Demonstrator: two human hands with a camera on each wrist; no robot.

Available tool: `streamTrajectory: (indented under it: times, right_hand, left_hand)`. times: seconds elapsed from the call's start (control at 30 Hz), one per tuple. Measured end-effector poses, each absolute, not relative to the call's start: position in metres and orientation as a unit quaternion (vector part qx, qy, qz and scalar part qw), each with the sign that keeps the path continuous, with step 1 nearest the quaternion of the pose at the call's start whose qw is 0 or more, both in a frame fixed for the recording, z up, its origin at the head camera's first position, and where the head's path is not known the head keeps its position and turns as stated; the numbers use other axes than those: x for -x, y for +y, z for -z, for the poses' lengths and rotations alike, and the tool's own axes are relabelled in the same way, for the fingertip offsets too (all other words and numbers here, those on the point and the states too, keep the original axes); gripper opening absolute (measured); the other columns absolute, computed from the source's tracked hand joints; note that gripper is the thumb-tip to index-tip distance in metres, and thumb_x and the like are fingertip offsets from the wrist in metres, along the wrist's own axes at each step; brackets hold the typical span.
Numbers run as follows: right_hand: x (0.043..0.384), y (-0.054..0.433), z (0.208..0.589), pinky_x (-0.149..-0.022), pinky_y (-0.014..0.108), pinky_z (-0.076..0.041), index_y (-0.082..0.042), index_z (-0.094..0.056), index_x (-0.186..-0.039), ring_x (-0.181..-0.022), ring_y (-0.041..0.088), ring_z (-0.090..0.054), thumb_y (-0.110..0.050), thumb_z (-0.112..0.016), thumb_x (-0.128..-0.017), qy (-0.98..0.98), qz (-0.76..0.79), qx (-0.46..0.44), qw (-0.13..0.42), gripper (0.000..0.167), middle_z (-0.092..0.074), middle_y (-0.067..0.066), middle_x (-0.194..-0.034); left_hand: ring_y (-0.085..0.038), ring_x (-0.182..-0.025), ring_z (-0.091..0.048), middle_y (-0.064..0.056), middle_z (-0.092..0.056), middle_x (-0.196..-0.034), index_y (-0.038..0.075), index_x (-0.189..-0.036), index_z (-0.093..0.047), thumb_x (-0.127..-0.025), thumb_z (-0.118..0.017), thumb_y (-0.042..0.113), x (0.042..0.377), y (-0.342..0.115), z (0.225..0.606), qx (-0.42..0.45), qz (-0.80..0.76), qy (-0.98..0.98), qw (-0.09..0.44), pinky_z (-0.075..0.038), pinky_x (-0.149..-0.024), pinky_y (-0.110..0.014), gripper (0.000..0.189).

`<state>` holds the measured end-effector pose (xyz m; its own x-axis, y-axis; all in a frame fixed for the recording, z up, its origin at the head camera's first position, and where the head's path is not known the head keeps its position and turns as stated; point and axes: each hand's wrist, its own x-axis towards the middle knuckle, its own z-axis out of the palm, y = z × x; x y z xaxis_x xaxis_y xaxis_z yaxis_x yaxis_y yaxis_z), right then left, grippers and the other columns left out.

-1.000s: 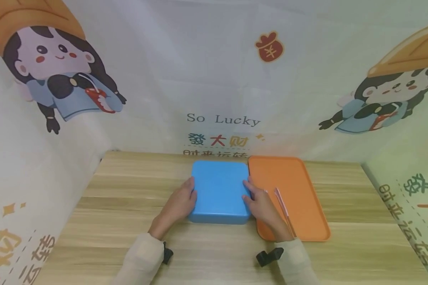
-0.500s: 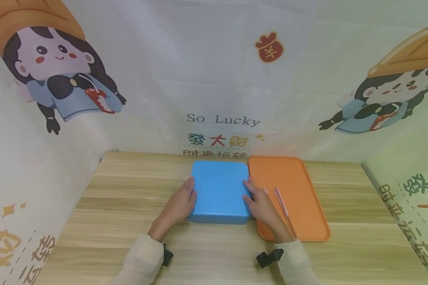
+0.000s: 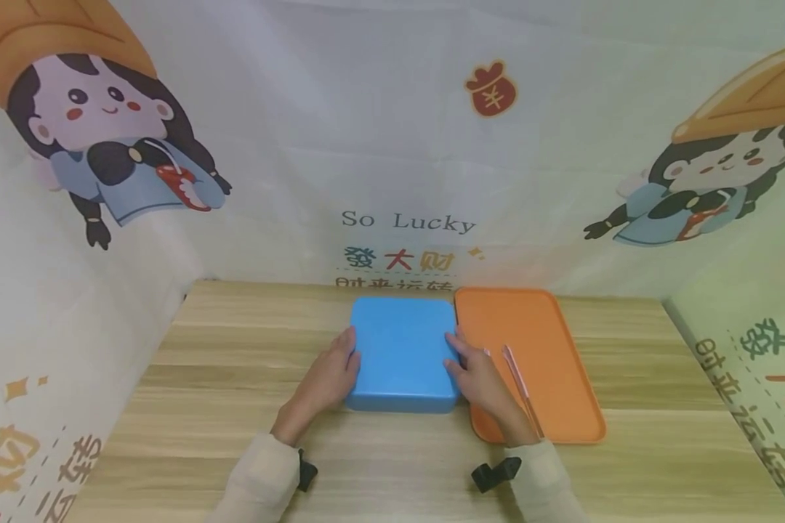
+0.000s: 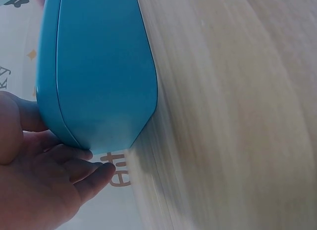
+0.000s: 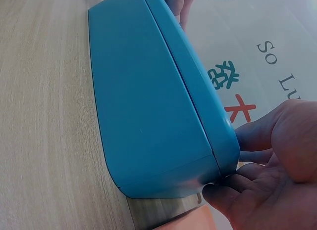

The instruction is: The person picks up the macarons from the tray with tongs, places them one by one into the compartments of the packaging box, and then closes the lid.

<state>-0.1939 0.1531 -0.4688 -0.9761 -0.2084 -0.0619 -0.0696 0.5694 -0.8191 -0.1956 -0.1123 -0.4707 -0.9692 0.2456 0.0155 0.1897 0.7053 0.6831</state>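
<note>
A blue lidded box [image 3: 404, 349] sits on the wooden table, its lid closed. The left hand [image 3: 330, 370] holds its left side and the right hand [image 3: 479, 370] its right side. Close up in the left wrist view, thumb and fingers touch the lid's edge and side, and a thin seam runs between lid and body [image 4: 104, 67]. From the right wrist, the thumb lies against the lid [image 5: 198, 86] with the fingers bent at the box's corner. What the box contains is hidden.
Right of the box lies an orange tray [image 3: 562, 363], partly under the right forearm. On it is a slim utensil with a pinkish-white handle [image 3: 515, 367], its other end hidden by the arm. A printed cloth [image 3: 392, 145] hangs behind the table [image 3: 235, 378].
</note>
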Motion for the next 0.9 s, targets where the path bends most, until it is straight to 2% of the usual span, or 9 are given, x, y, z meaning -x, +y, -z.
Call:
streamTrajectory:
  times: [0.23,0.67,0.9]
  right_hand:
    - [0.1948,0.1542,0.4663,-0.119,0.048,-0.02,-0.004,-0.035,-0.152,-0.15,0.03,-0.017,-0.01,-0.052,-0.102,0.883,0.456,0.072,0.083,0.053,-0.017,0.014,-0.163]
    - [0.1957,0.1531,0.466,-0.118,0.05,-0.022,-0.002,-0.037,-0.152,-0.149,0.032,-0.019,-0.008,-0.052,-0.101,0.885,0.451,0.077,0.08,0.053,-0.02,0.018,-0.162]
    - [0.194,0.1531,0.4671,-0.118,0.05,-0.023,-0.003,-0.036,-0.152,-0.149,0.032,-0.019,-0.01,-0.052,-0.102,0.887,0.446,0.068,0.095,0.053,-0.019,0.016,-0.163]
  left_hand:
    - [-0.041,-0.147,-0.025,-0.029,-0.025,-0.157,-0.012,-0.151,-0.023,-0.106,-0.039,0.016,0.1965,-0.1114,0.4702,-0.118,-0.372,0.92,0.034,-0.022,-0.121,-0.05,0.056]
    - [-0.041,-0.148,-0.024,-0.028,-0.025,-0.158,-0.011,-0.151,-0.022,-0.106,-0.039,0.017,0.1953,-0.1137,0.4697,-0.116,-0.373,0.92,0.041,-0.021,-0.121,-0.051,0.056]
    - [-0.041,-0.148,-0.024,-0.028,-0.024,-0.158,-0.011,-0.152,-0.022,-0.106,-0.039,0.017,0.1945,-0.1143,0.4716,-0.112,-0.379,0.917,0.051,-0.021,-0.121,-0.05,0.056]
